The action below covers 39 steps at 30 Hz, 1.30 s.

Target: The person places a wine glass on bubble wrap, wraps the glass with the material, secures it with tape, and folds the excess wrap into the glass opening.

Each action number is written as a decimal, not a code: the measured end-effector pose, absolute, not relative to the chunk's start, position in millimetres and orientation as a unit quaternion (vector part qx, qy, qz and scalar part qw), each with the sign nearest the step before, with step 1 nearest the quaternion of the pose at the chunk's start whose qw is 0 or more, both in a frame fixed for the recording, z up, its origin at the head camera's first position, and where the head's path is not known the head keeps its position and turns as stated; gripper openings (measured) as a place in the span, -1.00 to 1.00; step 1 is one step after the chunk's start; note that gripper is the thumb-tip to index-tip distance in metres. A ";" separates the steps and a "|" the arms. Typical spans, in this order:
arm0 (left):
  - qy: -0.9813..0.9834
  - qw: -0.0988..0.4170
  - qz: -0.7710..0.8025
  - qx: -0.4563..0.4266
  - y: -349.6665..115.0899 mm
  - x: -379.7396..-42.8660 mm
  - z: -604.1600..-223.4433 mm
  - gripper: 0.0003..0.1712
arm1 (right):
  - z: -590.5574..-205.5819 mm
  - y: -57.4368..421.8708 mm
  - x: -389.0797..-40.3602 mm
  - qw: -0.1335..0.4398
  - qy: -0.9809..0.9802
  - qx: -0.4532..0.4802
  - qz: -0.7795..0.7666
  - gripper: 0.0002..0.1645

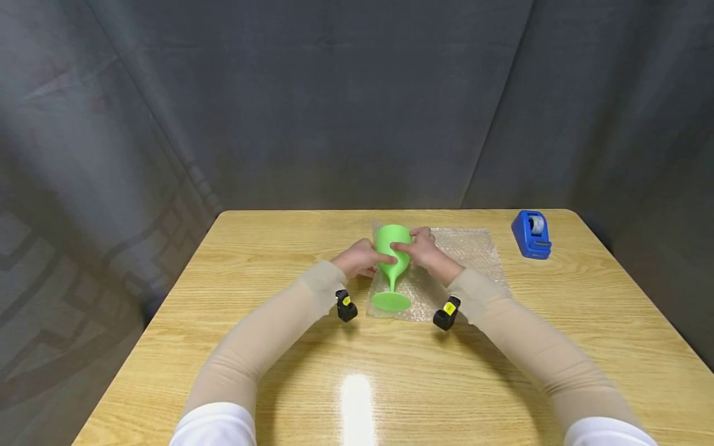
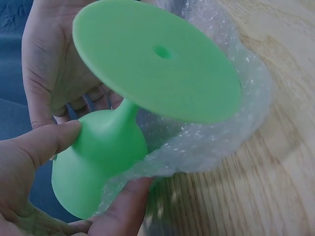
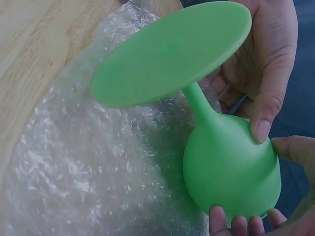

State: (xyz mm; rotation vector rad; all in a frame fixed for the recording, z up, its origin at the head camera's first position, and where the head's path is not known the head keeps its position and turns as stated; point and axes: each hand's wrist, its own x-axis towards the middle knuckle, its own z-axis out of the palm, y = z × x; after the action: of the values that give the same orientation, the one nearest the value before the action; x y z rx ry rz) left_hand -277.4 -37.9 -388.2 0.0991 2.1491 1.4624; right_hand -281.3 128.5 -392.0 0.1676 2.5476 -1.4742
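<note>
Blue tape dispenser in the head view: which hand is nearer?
Right. The right hand grips the green goblet from the side facing the blue tape dispenser; the left hand grips the goblet's opposite side, farther away.

Passage lies between the forearms (image 1: 273, 337); beyond, the green goblet (image 1: 395, 271) obstructs

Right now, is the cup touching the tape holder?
Apart. The head view shows bubble wrap and bare table between the cup and tape holder.
</note>
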 end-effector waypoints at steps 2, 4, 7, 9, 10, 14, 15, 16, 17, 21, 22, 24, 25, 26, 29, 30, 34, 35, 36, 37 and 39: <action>0.799 0.258 0.541 0.040 -36.1 -277.3 -387.8 -0.55 | -392.4 131.1 -282.0 0.104 0.855 0.062 -0.503 -0.15; 0.804 0.249 0.538 0.046 -33.6 -276.6 -387.1 -0.48 | -393.0 134.4 -282.6 0.114 0.846 0.068 -0.517 -0.14; 0.817 0.228 0.526 0.060 -29.3 -275.0 -386.1 -0.41 | -395.2 140.2 -283.5 0.129 0.824 0.063 -0.548 -0.13; 0.826 0.212 0.517 0.072 -26.1 -274.0 -385.8 -0.40 | -396.8 144.5 -283.5 0.143 0.804 0.055 -0.575 -0.13; 0.832 0.203 0.510 0.079 -24.3 -273.5 -385.5 -0.40 | -397.9 146.6 -283.5 0.150 0.793 0.050 -0.589 -0.13; 0.856 0.173 0.479 0.091 -16.4 -272.4 -383.9 -0.34 | -401.2 155.9 -282.1 0.183 0.751 0.033 -0.634 -0.13; 0.863 0.168 0.467 0.091 -14.1 -272.1 -383.2 -0.29 | -401.8 158.5 -282.0 0.190 0.742 0.029 -0.642 -0.13; 0.873 0.162 0.451 0.091 -11.9 -271.4 -381.8 -0.25 | -402.2 160.6 -281.6 0.196 0.734 0.023 -0.650 -0.14; 0.880 0.159 0.438 0.089 -9.7 -270.7 -380.4 -0.21 | -402.5 163.0 -281.3 0.201 0.728 0.018 -0.655 -0.17; 0.909 0.149 0.380 0.083 -1.2 -266.5 -374.1 -0.08 | -402.9 171.2 -281.4 0.222 0.704 -0.001 -0.674 -0.43; 0.916 0.145 0.364 0.083 0.6 -265.5 -372.8 -0.07 | -403.1 172.7 -281.5 0.227 0.700 -0.004 -0.677 -0.52; 0.929 0.139 0.334 0.080 3.6 -264.3 -371.2 -0.05 | -403.2 175.7 -281.9 0.238 0.694 -0.007 -0.680 -0.67; 0.935 0.135 0.319 0.079 4.9 -264.2 -370.8 -0.04 | -403.3 177.0 -282.1 0.242 0.690 -0.008 -0.682 -0.73; 0.939 0.133 0.307 0.077 6.0 -263.9 -370.5 -0.03 | -403.4 177.8 -282.1 0.246 0.688 -0.005 -0.683 -0.78; 0.948 0.129 0.282 0.071 8.3 -264.0 -370.2 -0.02 | -403.3 179.3 -281.9 0.255 0.681 -0.005 -0.687 -0.85; 0.949 0.130 0.280 0.069 8.8 -264.1 -370.2 -0.02 | -403.3 179.5 -281.9 0.257 0.678 -0.004 -0.689 -0.86; 0.952 0.127 0.272 0.060 9.6 -264.6 -370.7 -0.03 | -402.6 179.1 -282.1 0.256 0.683 -0.004 -0.684 -0.80; 0.952 0.127 0.271 0.059 9.7 -264.7 -370.9 -0.04 | -402.5 178.9 -282.4 0.250 0.690 -0.002 -0.679 -0.73; 0.953 0.126 0.269 0.058 9.8 -264.9 -371.1 -0.04 | -402.1 178.4 -282.7 0.241 0.702 0.003 -0.670 -0.64; 0.954 0.125 0.265 0.058 9.8 -264.9 -371.1 -0.03 | -401.6 177.8 -283.0 0.229 0.718 0.008 -0.657 -0.53; 0.956 0.125 0.259 0.056 10.0 -265.2 -371.3 -0.02 | -399.6 175.1 -283.9 0.202 0.755 0.021 -0.623 -0.35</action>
State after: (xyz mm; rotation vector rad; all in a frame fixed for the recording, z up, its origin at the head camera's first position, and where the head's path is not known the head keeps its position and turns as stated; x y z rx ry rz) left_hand -265.2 10.0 -371.3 0.1619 2.7869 0.7544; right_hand -283.9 175.1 -399.6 0.0595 2.1093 -1.7412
